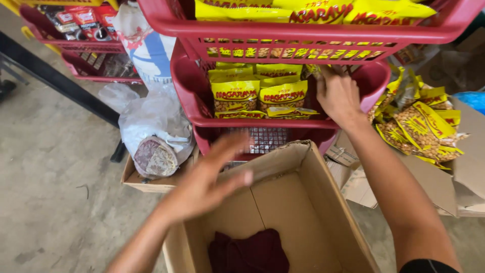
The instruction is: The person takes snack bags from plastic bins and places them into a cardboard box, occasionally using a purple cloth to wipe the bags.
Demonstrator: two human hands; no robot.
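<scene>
Left rack: a second red rack (76,48) at the far left carries dark and red snack packs - too small to tell more.
White bag: a crumpled white plastic bag (151,121) sits in a shallow brown tray (146,184) on the floor, with a round patterned thing (155,157) showing through its front.
Left hand: the left hand (212,177) hovers over the near rim of the cardboard box, blurred, fingers spread wide and holding nothing.
Cardboard box: open cardboard box (308,202), flaps up, nearly bare inside - only a dark red cloth (250,253) bunched at the near end.
Red shelf rack: the red shelf rack (262,121) stands right behind the box - 3 tiers in view. Top tier packed with yellow packs, middle tier partly filled, bottom tier showing bare mesh.
Yellow packs: the yellow packs (255,96) lie stacked in the middle tier, left of the right hand; clear windows show nuts inside.
Handling: they look light and soft-sided, the film slick and crinkly, and the nuts would shift in a squeeze. Best pinched at the sealed top edge or cupped flat underneath, I'd judge.
Right hand: the right hand (338,96) reaches deep into the middle tier at its right end, palm down; fingertips are hidden behind the tier above, so I cannot tell whether they grip a pack.
Loose pile: more of the same yellow nut packs (422,126) lie heaped on flattened cartons (470,172) at the right, well apart from both hands.
</scene>
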